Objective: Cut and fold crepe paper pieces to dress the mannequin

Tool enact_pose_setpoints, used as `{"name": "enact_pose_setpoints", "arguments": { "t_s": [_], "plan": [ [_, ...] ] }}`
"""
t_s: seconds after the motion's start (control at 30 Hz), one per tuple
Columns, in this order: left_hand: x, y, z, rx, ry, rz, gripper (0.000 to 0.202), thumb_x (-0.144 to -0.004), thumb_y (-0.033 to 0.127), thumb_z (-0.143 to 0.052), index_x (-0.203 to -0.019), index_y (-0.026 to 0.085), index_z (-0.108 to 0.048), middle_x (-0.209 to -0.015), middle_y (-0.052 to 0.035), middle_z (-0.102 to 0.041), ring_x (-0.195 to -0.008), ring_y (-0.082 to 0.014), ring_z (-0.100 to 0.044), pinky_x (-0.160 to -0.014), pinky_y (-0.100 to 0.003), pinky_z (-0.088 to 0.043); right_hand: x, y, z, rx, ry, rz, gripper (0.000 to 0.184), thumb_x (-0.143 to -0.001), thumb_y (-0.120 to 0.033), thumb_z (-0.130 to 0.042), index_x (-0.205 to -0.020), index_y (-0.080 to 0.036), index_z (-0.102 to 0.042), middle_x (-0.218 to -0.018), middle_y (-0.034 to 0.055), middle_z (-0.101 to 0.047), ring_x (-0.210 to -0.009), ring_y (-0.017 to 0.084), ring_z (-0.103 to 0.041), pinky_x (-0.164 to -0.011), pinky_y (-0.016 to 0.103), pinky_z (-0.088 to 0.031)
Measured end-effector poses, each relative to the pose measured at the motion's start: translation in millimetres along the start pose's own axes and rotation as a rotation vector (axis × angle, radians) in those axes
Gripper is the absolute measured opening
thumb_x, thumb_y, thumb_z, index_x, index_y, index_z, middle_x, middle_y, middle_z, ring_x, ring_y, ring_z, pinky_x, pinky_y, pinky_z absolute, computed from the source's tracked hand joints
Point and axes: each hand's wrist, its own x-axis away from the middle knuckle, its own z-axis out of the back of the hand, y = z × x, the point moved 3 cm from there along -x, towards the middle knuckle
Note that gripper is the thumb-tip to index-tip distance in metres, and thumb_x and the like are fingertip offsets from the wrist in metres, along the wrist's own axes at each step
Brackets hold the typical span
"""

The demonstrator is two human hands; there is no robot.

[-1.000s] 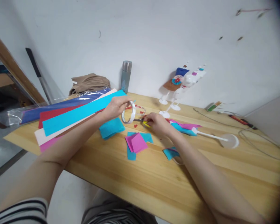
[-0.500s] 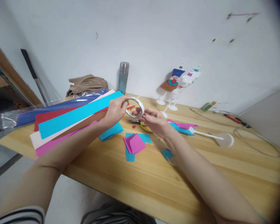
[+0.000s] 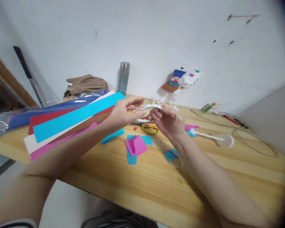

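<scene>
A roll of white tape [image 3: 154, 106] is held above the table between my two hands, tilted so that its ring looks flattened. My left hand [image 3: 125, 111] grips its left side between thumb and fingers. My right hand [image 3: 171, 122] has its fingers curled at the right side of the roll, pinching there; whether a loose tape end is in them cannot be made out. Below the roll lie yellow-handled scissors [image 3: 150, 129], partly hidden, with small red scraps [image 3: 135, 128] beside them. Nearer me, a folded magenta paper square [image 3: 136, 146] rests on blue pieces [image 3: 132, 158].
Long coloured paper strips [image 3: 78, 117] and a plastic-wrapped blue pack [image 3: 49, 108] lie at left. Behind stand a flask [image 3: 124, 79] and small dressed stands [image 3: 178, 79]. At right are a lying white stand [image 3: 224, 140], a cable [image 3: 254, 147] and a clear ring [image 3: 176, 162].
The tape roll has turned from facing me to nearly edge-on and shifted slightly right. My right hand has curled its fingers at the roll; my left hand's fingers have spread along it.
</scene>
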Motion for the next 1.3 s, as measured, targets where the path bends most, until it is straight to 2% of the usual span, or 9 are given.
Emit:
{"name": "enact_pose_setpoints", "arguments": {
  "t_s": [0.13,0.3,0.43,0.53,0.63,0.87,1.0,1.1,1.3],
  "plan": [
    [0,7,8.1,-0.208,0.126,-0.2,0.027,-0.083,0.032,-0.078,-0.104,0.015,-0.077,-0.1,-0.0093,-0.077,-0.094,-0.0189,-0.072,-0.085,-0.031,-0.058,1,-5,0,0.089,0.027,0.007,0.026,-0.072,-0.039,-0.081,-0.062,-0.022,-0.064,-0.057,-0.0042,-0.036,-0.056,0.013,-0.035,-0.068,0.033,-0.046],
    [1,16,9.5,-0.445,0.149,-0.501,0.008,-0.09,0.024,-0.074,-0.095,0.019,-0.077,-0.088,-0.0055,-0.077,-0.083,-0.0161,-0.07,-0.081,-0.029,-0.055,1,-6,-1,0.163,0.046,0.018,0.024,-0.074,-0.036,-0.077,-0.06,-0.022,-0.064,-0.054,-0.0032,-0.04,-0.057,0.014,-0.037,-0.067,0.033,-0.043],
    [2,12,7.6,-0.548,0.117,-0.536,0.014,-0.095,0.019,-0.063,-0.083,0.019,-0.071,-0.081,-0.0033,-0.073,-0.078,-0.0152,-0.066,-0.074,-0.028,-0.051,2,-6,-4,0.17,0.069,-0.007,0.018,-0.073,-0.032,-0.074,-0.061,-0.02,-0.065,-0.053,-0.0037,-0.041,-0.055,0.012,-0.038,-0.065,0.032,-0.041],
    [3,12,6.7,-0.552,0.117,-0.462,0.014,-0.092,0.014,-0.059,-0.079,0.018,-0.064,-0.076,-0.0019,-0.068,-0.071,-0.0143,-0.061,-0.067,-0.027,-0.047,3,-6,-3,0.205,0.08,-0.01,0.02,-0.072,-0.032,-0.073,-0.06,-0.02,-0.062,-0.051,-0.0054,-0.036,-0.052,0.01,-0.034,-0.062,0.031,-0.038],
    [5,16,4.9,-0.48,0.102,-0.319,0.013,-0.088,0.014,-0.06,-0.076,0.019,-0.059,-0.074,-0.0012,-0.064,-0.067,-0.0134,-0.057,-0.064,-0.027,-0.046,1,-4,1,0.278,0.097,0.012,0.023,-0.073,-0.033,-0.071,-0.059,-0.021,-0.058,-0.05,-0.0058,-0.033,-0.051,0.011,-0.03,-0.058,0.03,-0.035],
    [-1,25,13.4,-0.128,0.083,0.04,0.016,-0.089,0.025,-0.063,-0.076,0.018,-0.055,-0.067,0.0007,-0.059,-0.062,-0.0111,-0.058,-0.062,-0.024,-0.05,-6,-12,20,0.297,0.235,0.1,0.024,-0.069,-0.033,-0.07,-0.053,-0.023,-0.055,-0.046,-0.0053,-0.029,-0.049,0.01,-0.022,-0.05,0.028,-0.023],
    [-4,14,10.8,-0.035,-0.008,0.198,0.019,-0.084,0.029,-0.071,-0.073,0.016,-0.061,-0.06,0.0015,-0.06,-0.055,-0.0099,-0.058,-0.057,-0.022,-0.05,-5,-20,19,0.43,0.242,0.185,0.028,-0.071,-0.035,-0.074,-0.051,-0.024,-0.057,-0.046,-0.0023,-0.036,-0.051,0.012,-0.028,-0.05,0.03,-0.022],
    [-1,2,4.4,0.101,-0.041,0.321,0.018,-0.085,0.028,-0.07,-0.075,0.013,-0.067,-0.059,0.0001,-0.063,-0.053,-0.0095,-0.059,-0.054,-0.021,-0.051,-2,-21,17,0.504,0.234,0.216,0.032,-0.075,-0.039,-0.075,-0.052,-0.023,-0.058,-0.047,-0.0016,-0.038,-0.05,0.013,-0.031,-0.05,0.031,-0.023],
    [3,-7,-7.4,0.318,-0.109,0.481,0.007,-0.086,0.015,-0.066,-0.081,0.011,-0.069,-0.065,-0.0015,-0.069,-0.054,-0.0087,-0.064,-0.055,-0.02,-0.053,-5,-21,24,0.446,0.289,0.204,0.029,-0.079,-0.039,-0.073,-0.057,-0.023,-0.06,-0.046,-0.0036,-0.036,-0.047,0.01,-0.028,-0.049,0.029,-0.022]
  ]
}}
